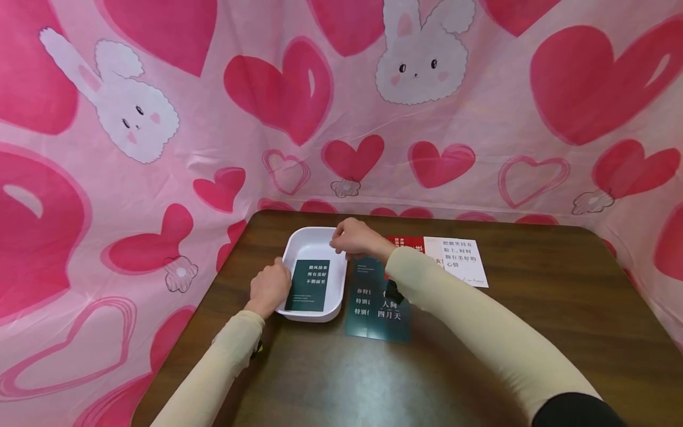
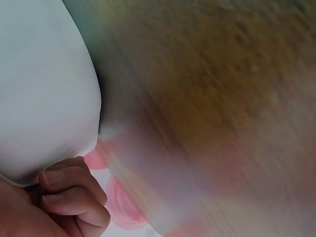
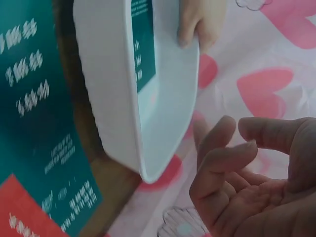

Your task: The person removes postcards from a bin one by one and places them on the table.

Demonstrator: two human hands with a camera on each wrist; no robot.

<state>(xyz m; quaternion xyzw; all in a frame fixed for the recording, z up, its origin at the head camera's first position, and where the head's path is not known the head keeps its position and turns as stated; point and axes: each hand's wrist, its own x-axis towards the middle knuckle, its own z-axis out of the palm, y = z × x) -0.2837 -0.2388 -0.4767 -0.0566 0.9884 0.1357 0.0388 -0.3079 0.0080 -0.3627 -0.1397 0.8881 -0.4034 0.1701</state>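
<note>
My left hand (image 1: 269,289) grips the left rim of a white plastic tray (image 1: 311,318); in the left wrist view its fingers (image 2: 74,180) curl at the tray's edge. Inside the tray lies a dark green card (image 1: 305,299) with white printed characters. My right hand (image 1: 356,238) is at the tray's upper right corner, overlapping it in the head view. In the right wrist view that hand (image 3: 232,187) holds nothing, its fingers loosely bent and the thumb apart from them, beside the tray's end.
Right of the tray, green cards (image 1: 373,329) overlap on the brown wooden table (image 1: 320,379). Farther back lie a red card (image 1: 397,240) and white cards (image 1: 464,273), partly behind the right forearm. A pink cloth (image 1: 299,178) with hearts and rabbits hangs behind and at the left.
</note>
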